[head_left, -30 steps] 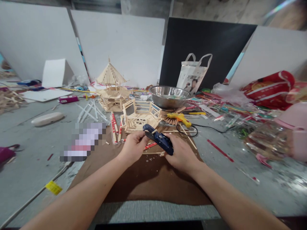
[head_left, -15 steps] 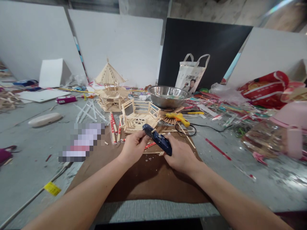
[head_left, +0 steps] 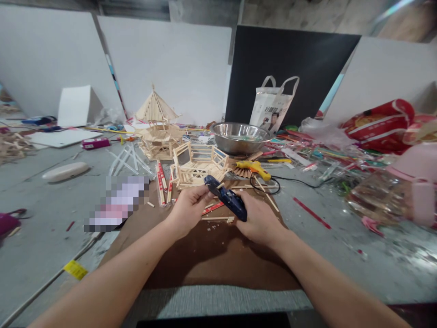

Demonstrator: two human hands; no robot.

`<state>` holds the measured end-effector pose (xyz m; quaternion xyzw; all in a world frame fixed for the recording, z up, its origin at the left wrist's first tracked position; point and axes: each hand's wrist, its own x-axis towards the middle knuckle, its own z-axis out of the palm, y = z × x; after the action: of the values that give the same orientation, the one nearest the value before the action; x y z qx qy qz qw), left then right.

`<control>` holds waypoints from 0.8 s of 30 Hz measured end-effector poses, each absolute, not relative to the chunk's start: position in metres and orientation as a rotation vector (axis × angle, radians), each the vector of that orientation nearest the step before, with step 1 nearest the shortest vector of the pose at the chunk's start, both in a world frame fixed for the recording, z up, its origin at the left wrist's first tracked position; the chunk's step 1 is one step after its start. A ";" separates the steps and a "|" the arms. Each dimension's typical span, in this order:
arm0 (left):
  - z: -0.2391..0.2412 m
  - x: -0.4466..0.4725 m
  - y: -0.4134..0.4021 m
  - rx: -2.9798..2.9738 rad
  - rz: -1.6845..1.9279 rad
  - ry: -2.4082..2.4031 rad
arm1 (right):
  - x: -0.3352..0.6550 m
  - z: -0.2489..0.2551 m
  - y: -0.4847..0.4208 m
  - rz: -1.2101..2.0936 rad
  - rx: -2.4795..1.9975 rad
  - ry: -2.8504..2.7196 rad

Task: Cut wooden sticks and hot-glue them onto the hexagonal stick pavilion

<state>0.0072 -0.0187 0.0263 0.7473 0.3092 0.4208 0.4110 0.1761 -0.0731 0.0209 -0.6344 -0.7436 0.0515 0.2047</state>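
Note:
My right hand [head_left: 258, 218] is closed round the handles of a dark blue cutter [head_left: 226, 197], whose jaws point up and left. My left hand [head_left: 188, 208] is pinched on a short thin wooden stick [head_left: 220, 186] that sits in the cutter's jaws. Both hands hover over a brown board [head_left: 211, 255] with wood crumbs and loose sticks [head_left: 218, 219] on it. Just beyond the hands stands a small open frame of pale sticks [head_left: 198, 165].
A stick pavilion with a pointed roof [head_left: 157, 125] stands behind the frame. A steel bowl [head_left: 241, 137], a yellow glue gun [head_left: 255, 168] with black cord and a white bag [head_left: 273, 109] lie further back. Coloured wrappers and red packs [head_left: 378, 123] crowd the right; a pink-lidded clear jar [head_left: 403, 191] is near right.
Almost nothing differs: both hands keep their hold on stick and cutter, shifting only a little as the view wobbles.

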 end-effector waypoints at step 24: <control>0.013 0.007 -0.011 2.088 1.084 1.037 | 0.175 0.019 -0.074 0.163 -1.862 -2.083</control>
<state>0.0069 -0.0106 0.0134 0.7793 0.3870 0.4046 0.2814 0.1753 -0.0737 0.0192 -0.6554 -0.7335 0.0574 0.1706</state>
